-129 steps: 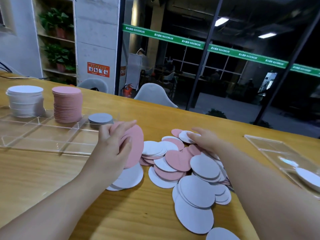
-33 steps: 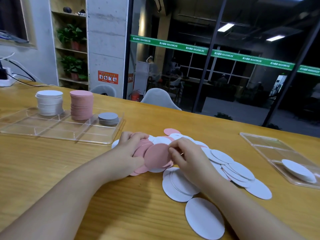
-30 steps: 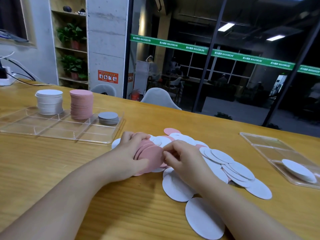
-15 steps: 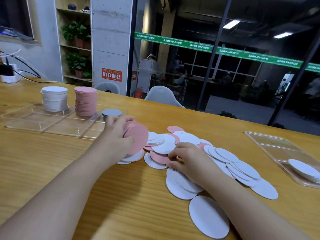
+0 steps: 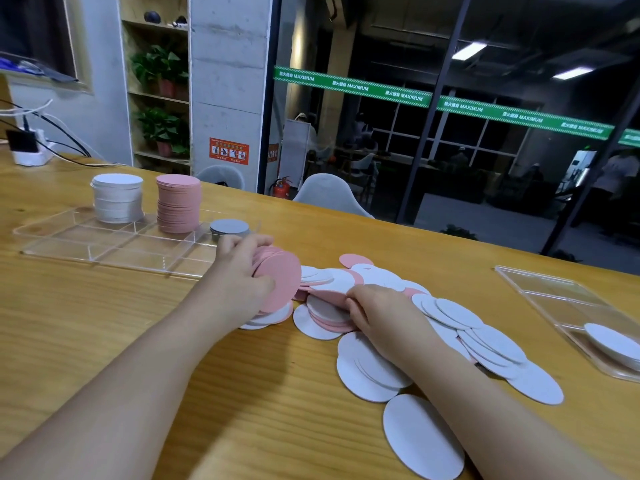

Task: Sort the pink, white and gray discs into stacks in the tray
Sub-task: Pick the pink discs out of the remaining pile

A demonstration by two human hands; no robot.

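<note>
Left hand grips a fan of pink discs; right hand pinches one from the loose pile.

The left hand curls thumb and fingers round a tilted pink bunch, held on edge above the wooden table. At its 3 o'clock the right hand has curled fingers pinching a pink disc atop the mixed pile. At 10 o'clock of the left hand lies the clear tray, holding a white stack, a pink stack and a low gray stack side by side. A second tray lies at far 3 o'clock. Beyond the table: a glass wall, a dark hall, a plant shelf.
</note>
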